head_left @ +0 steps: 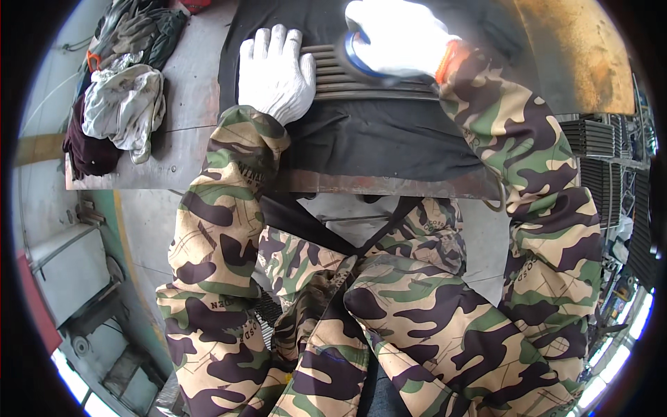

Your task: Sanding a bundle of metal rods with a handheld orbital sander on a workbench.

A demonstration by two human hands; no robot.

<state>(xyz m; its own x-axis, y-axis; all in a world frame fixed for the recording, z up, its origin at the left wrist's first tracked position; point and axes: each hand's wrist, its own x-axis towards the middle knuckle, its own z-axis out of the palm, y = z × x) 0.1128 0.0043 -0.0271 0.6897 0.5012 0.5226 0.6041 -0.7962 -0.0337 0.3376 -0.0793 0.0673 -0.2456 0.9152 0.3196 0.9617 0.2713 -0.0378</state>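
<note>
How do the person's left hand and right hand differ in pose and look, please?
The left hand lies flat, fingers extended; the right hand holds a blue-edged item. The right hand shows an orange cuff; the left hand shows none. Both wear white gloves.

Thin grey rods (332, 72) are lying side by side in a flat row on a black cloth (389, 132), and a blurry blue curved thing (355, 61) is showing over them.

Left stretch of the dark rods (330, 61) lost beneath the gloved left hand (276, 76), blue-edged thing (356, 54) at the gloved right hand (403, 38) too smeared to make out, black cloth (389, 139) cut off at the top.
</note>
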